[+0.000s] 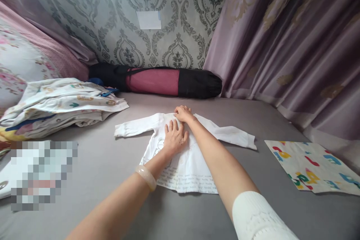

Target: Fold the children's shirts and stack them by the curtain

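Note:
A small white long-sleeved shirt lies spread on the grey sheet, its sleeves stretched out to both sides. It has a line-drawn bear on the front and rows of printed letters near the hem. My left hand rests flat on the chest of the shirt, fingers spread, with a pale bangle at the wrist. Just beyond it, my right hand is at the collar, its fingers curled and closed on the fabric. My right forearm covers part of the shirt's right side.
Rumpled patterned clothes lie in a pile at the left, with a blurred item in front. A folded cloth with colourful prints is on the right. A black and pink rolled bag lies along the wall, beside purple curtains.

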`<state>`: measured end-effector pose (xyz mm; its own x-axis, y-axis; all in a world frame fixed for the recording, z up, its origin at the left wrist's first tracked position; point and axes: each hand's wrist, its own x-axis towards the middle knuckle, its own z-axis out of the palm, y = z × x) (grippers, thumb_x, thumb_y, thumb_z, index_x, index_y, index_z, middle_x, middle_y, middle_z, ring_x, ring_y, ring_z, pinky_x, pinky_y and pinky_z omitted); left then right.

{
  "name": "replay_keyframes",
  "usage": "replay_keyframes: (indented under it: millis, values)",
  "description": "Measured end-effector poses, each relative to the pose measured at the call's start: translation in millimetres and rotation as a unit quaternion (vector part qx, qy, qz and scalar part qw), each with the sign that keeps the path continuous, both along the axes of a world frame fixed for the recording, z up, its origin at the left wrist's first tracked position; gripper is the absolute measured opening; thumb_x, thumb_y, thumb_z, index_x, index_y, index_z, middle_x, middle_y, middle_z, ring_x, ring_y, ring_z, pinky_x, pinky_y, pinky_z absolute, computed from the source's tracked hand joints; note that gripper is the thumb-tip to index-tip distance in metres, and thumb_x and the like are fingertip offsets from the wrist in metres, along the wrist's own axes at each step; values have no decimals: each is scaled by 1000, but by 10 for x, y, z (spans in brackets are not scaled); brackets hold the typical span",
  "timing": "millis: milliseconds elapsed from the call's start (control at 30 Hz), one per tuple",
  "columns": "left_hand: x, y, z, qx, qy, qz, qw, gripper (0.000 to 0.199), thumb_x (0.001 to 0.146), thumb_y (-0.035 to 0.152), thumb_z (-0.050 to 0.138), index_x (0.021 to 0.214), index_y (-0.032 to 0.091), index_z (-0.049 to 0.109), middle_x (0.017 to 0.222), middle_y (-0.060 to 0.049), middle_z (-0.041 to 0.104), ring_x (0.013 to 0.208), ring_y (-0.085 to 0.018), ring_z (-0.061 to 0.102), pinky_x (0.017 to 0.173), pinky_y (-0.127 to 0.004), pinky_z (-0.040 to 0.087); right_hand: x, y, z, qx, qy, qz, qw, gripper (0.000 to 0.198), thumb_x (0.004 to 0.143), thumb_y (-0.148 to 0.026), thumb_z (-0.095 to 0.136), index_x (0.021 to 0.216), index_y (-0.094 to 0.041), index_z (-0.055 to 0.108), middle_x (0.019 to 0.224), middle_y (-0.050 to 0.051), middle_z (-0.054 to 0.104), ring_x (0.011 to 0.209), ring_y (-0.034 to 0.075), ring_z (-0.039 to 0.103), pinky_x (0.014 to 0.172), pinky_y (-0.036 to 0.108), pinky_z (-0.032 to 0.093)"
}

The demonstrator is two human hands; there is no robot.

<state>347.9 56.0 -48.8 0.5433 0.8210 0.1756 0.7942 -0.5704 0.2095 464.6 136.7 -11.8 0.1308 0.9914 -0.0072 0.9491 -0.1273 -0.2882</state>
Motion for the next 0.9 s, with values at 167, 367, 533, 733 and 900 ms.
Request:
replay_keyframes:
  millis: [167, 367, 533, 733, 900]
  values:
    - [3, -7, 11, -2, 6, -2, 1000, 57, 96, 40, 33, 143, 11, 41, 151, -24, 37, 142, -42, 28, 112, -61, 21, -56, -80, -60, 55, -3, -20, 998, 22, 97, -26, 46, 106, -22, 66, 121, 8, 61, 120, 22, 48, 102, 37, 31]
    - [-3, -2, 14, 7, 4, 0, 1000, 53, 94, 37, 34, 140, 14, 46, 150, -20, 41, 141, -39, 31, 112, -60, 23, -84, -149, -124, 51, 16, -43, 998, 30, 98, -22, 40, 113, -21, 66, 119, 10, 64, 114, 22, 56, 96, 34, 38]
    - [-14, -9, 52, -4, 8, -1, 1000, 53, 94, 35, 33, 140, 13, 46, 150, -21, 40, 141, -39, 30, 112, -60, 23, -40, -345, -145, 64, 34, -40, 997, 40, 99, -17, 32, 129, -21, 58, 128, 8, 63, 118, 18, 56, 98, 27, 40]
    - [-25, 0, 45, 1, 16, -9, 1000, 53, 94, 34, 34, 142, 14, 43, 149, -22, 39, 141, -39, 31, 111, -60, 24, 16, -811, -238, 75, 44, -23, 996, 47, 96, -13, 33, 140, -16, 49, 145, 7, 51, 132, 13, 45, 110, 23, 31]
    - [-30, 12, 13, 16, 7, -15, 1000, 49, 96, 34, 30, 139, 16, 46, 147, -21, 42, 139, -37, 34, 110, -61, 25, 34, -1208, -271, 74, 24, -4, 997, 46, 97, -17, 33, 142, -12, 46, 150, 11, 44, 141, 17, 34, 117, 32, 24]
